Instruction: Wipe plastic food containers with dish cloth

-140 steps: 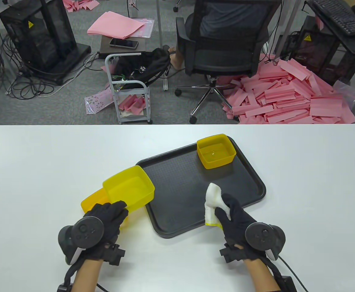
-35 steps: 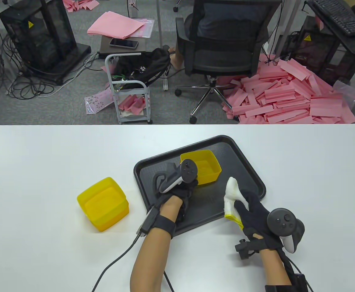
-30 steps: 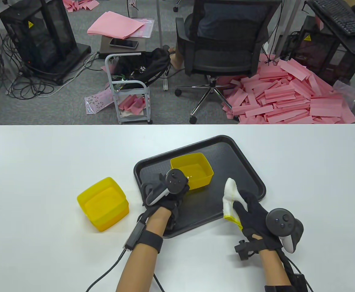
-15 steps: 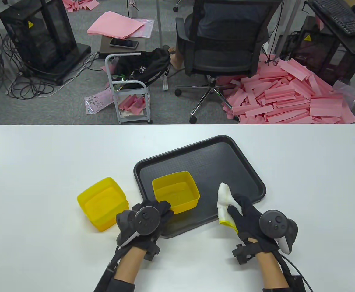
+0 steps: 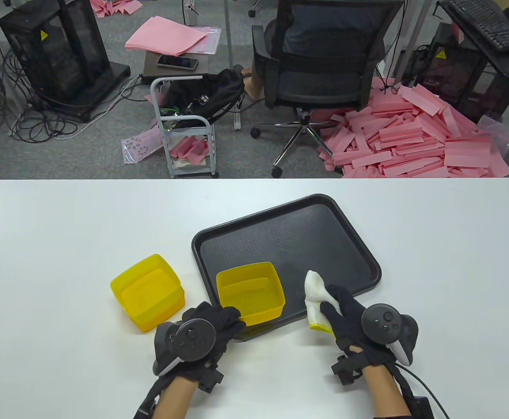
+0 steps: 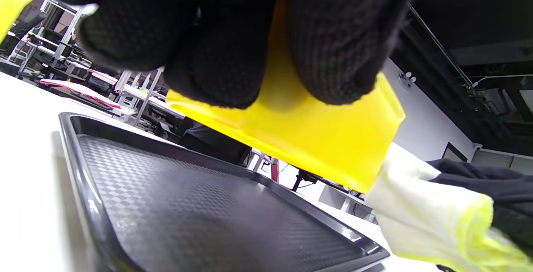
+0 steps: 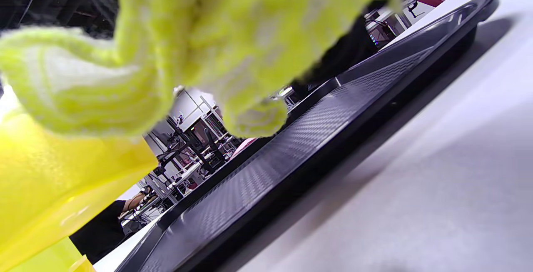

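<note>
My left hand grips the near rim of a yellow plastic container and holds it lifted over the near-left part of the black tray. In the left wrist view the container hangs above the tray, pinched by my fingers. My right hand holds a bunched white dish cloth with a yellow edge just right of the container, over the tray's near edge. The cloth fills the top of the right wrist view.
Two nested yellow containers stand on the white table left of the tray. Beyond the table's far edge are an office chair, a small cart and piles of pink foam strips.
My left hand set a container onto the stack at left, reached to the far tray corner, and brought the other container back to the near left. My right hand with the cloth drifted slightly left.
</note>
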`<state>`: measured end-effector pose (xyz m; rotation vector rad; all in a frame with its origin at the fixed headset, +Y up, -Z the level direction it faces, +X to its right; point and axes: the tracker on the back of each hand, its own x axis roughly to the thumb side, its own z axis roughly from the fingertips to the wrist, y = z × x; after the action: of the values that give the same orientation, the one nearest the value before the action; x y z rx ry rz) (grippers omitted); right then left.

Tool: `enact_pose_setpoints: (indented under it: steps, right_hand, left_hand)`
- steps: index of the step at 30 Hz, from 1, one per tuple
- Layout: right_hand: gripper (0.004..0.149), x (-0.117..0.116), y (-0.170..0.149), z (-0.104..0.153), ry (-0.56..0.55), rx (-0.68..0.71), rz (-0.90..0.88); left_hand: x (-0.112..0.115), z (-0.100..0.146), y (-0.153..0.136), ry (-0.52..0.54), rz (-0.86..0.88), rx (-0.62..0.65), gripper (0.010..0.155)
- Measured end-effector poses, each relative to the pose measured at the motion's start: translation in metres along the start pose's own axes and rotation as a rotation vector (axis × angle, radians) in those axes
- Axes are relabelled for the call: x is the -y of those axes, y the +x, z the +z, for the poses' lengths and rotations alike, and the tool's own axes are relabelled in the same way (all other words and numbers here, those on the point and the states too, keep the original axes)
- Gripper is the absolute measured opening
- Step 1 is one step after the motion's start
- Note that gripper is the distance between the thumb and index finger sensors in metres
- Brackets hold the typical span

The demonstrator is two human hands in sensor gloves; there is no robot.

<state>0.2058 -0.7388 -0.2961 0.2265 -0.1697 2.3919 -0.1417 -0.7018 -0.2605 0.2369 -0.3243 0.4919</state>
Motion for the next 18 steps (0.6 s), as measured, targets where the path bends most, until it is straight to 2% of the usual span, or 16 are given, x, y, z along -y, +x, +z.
enact_pose_setpoints:
  steps: [6, 9, 12, 15, 18]
  right_hand:
    - [0.053, 0.005, 0.007, 0.000, -0.012, 0.028, 0.019]
    - [0.053, 0.015, 0.022, -0.003, -0.050, 0.081, 0.049]
    - [0.052, 0.028, 0.050, -0.007, -0.089, 0.178, 0.136]
    - [0.049, 0.039, 0.087, -0.016, -0.087, 0.278, 0.299]
    - [0.047, 0.044, 0.131, -0.023, -0.060, 0.406, 0.537]
  left_hand:
    - [-0.001, 0.000, -0.001, -0.003, 0.018, -0.003, 0.040]
    - [-0.002, 0.000, -0.001, -0.006, 0.019, -0.003, 0.040]
    - [-0.002, 0.000, -0.001, -0.005, 0.028, 0.000, 0.040]
    - [-0.001, 0.000, 0.000, -0.012, 0.024, 0.013, 0.040]
    - [-0.002, 0.002, 0.004, -0.012, 0.018, 0.029, 0.040]
